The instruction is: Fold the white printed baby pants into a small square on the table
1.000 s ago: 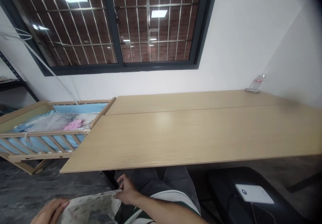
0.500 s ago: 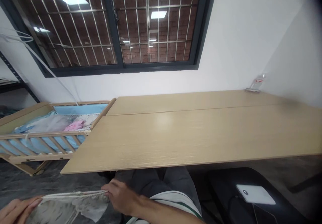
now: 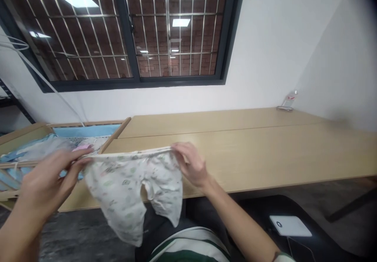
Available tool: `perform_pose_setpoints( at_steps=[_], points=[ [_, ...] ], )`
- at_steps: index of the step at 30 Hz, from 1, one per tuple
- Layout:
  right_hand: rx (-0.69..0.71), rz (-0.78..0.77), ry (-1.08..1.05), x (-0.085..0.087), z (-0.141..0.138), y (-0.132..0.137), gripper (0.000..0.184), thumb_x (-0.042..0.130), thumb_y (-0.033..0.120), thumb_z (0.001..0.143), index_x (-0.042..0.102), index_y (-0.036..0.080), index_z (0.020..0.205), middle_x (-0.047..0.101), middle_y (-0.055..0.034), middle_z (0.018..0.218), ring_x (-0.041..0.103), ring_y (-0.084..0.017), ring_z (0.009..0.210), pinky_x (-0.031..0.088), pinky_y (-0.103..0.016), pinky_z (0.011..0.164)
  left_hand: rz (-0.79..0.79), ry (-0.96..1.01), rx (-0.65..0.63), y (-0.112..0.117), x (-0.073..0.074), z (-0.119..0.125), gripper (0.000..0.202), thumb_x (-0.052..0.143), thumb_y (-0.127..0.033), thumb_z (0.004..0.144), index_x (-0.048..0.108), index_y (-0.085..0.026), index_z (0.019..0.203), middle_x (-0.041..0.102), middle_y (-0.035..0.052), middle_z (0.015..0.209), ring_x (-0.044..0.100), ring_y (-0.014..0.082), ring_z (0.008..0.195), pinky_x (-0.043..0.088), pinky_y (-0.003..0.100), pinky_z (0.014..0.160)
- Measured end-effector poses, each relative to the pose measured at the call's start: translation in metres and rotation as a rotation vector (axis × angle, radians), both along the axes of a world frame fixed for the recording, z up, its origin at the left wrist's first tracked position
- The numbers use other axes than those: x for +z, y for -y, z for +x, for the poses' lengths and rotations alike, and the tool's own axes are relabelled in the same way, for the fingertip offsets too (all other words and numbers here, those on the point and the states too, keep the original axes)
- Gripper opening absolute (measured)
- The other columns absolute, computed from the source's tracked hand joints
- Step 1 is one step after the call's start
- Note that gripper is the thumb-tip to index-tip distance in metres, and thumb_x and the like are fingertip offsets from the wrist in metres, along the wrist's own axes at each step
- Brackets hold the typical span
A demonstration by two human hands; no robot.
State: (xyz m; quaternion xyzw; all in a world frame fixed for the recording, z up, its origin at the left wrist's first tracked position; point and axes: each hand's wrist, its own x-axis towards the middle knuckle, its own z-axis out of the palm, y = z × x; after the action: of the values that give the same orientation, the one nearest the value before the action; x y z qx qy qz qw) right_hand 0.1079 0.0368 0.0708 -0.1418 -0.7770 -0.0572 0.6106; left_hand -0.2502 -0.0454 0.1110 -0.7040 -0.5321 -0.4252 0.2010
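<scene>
A small pair of white patterned shorts (image 3: pixel 120 189) hangs stretched by its waistband between my two hands. My left hand (image 3: pixel 50 179) pinches the left end of the waistband, in front of the wooden crib. At the right end, my right hand (image 3: pixel 191 162) grips the waistband above the tabletop. Both legs of the shorts hang down past the near edge of the light wooden table (image 3: pixel 250 152), over my lap.
The crib (image 3: pixel 118 134) with blue lining and cloth items stands left of the table. A clear bottle (image 3: pixel 290 100) is at the far right corner. A white phone (image 3: pixel 290 226) lies on a black seat (image 3: pixel 259 209). A barred window (image 3: pixel 176 30) is ahead.
Both hands have risen from low at the left, my right hand also moving rightward. The shorts have come up with them and now hang spread out in front of the table.
</scene>
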Motion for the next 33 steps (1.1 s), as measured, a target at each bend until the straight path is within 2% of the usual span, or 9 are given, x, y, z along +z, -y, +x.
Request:
perform_pose_setpoints(
  at_steps=[3, 5, 10, 14, 17, 19, 23, 27, 33],
  points=[
    [-0.15, -0.027, -0.009, 0.013, 0.034, -0.027, 0.028, 0.055, 0.012, 0.098, 0.063, 0.023, 0.123, 0.072, -0.0085, 0.109, 0.068, -0.021, 0.102, 0.057, -0.038, 0.091, 0.025, -0.054, -0.1, -0.049, 0.01, 0.044, 0.021, 0.052, -0.041, 0.097, 0.067, -0.035, 0.11, 0.067, -0.0064, 0.088, 0.062, 0.0162, 0.081, 0.049, 0.031, 0.08],
    [-0.214, -0.095, 0.024, 0.01, 0.052, -0.05, 0.021, 0.055, 0.018, 0.099, 0.065, 0.022, 0.117, 0.073, -0.0083, 0.107, 0.068, -0.022, 0.1, 0.056, -0.039, 0.09, -0.068, -0.057, -0.138, -0.085, 0.003, 0.068, 0.028, 0.047, -0.045, 0.099, 0.067, -0.026, 0.102, 0.068, -0.0001, 0.091, 0.063, 0.0196, 0.087, 0.049, 0.033, 0.083],
    [-0.29, -0.494, 0.2, -0.039, 0.08, -0.119, 0.017, 0.057, 0.025, 0.098, 0.068, 0.02, 0.109, 0.073, -0.0077, 0.105, 0.065, -0.022, 0.101, 0.052, -0.037, 0.09, -0.564, -0.039, -0.097, -0.165, -0.053, 0.108, 0.035, 0.035, -0.039, 0.102, 0.066, -0.022, 0.104, 0.072, 0.0069, 0.108, 0.065, 0.023, 0.099, 0.048, 0.032, 0.082],
    [-0.308, -0.78, 0.349, -0.087, 0.087, -0.161, 0.017, 0.057, 0.018, 0.094, 0.068, 0.016, 0.107, 0.072, -0.0077, 0.099, 0.066, -0.019, 0.093, 0.051, -0.031, 0.085, -0.704, -0.101, -0.061, -0.202, -0.101, 0.127, 0.031, 0.039, -0.031, 0.1, 0.068, -0.02, 0.099, 0.073, 0.0102, 0.104, 0.067, 0.024, 0.097, 0.047, 0.031, 0.08],
    [-0.317, -0.864, 0.438, -0.11, 0.088, -0.174, 0.02, 0.056, 0.014, 0.092, 0.067, 0.015, 0.109, 0.07, -0.008, 0.098, 0.066, -0.019, 0.091, 0.051, -0.03, 0.083, -0.734, -0.16, -0.04, -0.212, -0.122, 0.135, 0.03, 0.04, -0.028, 0.099, 0.068, -0.018, 0.1, 0.072, 0.0136, 0.109, 0.065, 0.0263, 0.105, 0.046, 0.034, 0.087],
    [-0.344, -0.823, 0.469, -0.116, 0.088, -0.173, 0.028, 0.056, 0.012, 0.091, 0.065, 0.014, 0.117, 0.067, -0.0114, 0.11, 0.066, -0.02, 0.098, 0.051, -0.032, 0.089, -0.727, -0.197, -0.022, -0.208, -0.131, 0.138, 0.033, 0.037, -0.027, 0.1, 0.067, -0.016, 0.109, 0.068, 0.017, 0.119, 0.061, 0.0287, 0.115, 0.044, 0.038, 0.095],
    [-0.392, -0.642, 0.527, -0.113, 0.09, -0.156, 0.041, 0.05, 0.016, 0.095, 0.056, 0.014, 0.135, 0.057, -0.0163, 0.132, 0.06, -0.024, 0.118, 0.046, -0.038, 0.104, -0.726, -0.275, -0.042, -0.184, -0.148, 0.143, 0.043, 0.03, -0.034, 0.102, 0.056, -0.015, 0.132, 0.056, 0.0184, 0.142, 0.051, 0.0298, 0.132, 0.038, 0.042, 0.107],
    [-0.31, -0.634, 0.782, -0.11, 0.088, -0.141, 0.035, 0.043, 0.02, 0.1, 0.064, 0.016, 0.127, 0.063, -0.0148, 0.133, 0.06, -0.026, 0.123, 0.043, -0.04, 0.108, -0.786, -0.335, -0.065, -0.167, -0.164, 0.146, 0.059, 0.026, -0.046, 0.103, 0.042, -0.011, 0.147, 0.038, 0.0207, 0.159, 0.033, 0.0316, 0.148, 0.033, 0.046, 0.114],
    [-0.394, -0.754, 0.928, -0.121, 0.082, -0.167, 0.047, 0.038, 0.028, 0.103, 0.053, 0.011, 0.144, 0.043, -0.0165, 0.156, 0.046, -0.028, 0.142, 0.035, -0.038, 0.118, -0.857, -0.372, -0.026, -0.196, -0.165, 0.153, 0.067, 0.023, -0.052, 0.101, 0.039, -0.008, 0.149, 0.03, 0.0237, 0.162, 0.025, 0.0354, 0.152, 0.029, 0.052, 0.116]
  ],
)
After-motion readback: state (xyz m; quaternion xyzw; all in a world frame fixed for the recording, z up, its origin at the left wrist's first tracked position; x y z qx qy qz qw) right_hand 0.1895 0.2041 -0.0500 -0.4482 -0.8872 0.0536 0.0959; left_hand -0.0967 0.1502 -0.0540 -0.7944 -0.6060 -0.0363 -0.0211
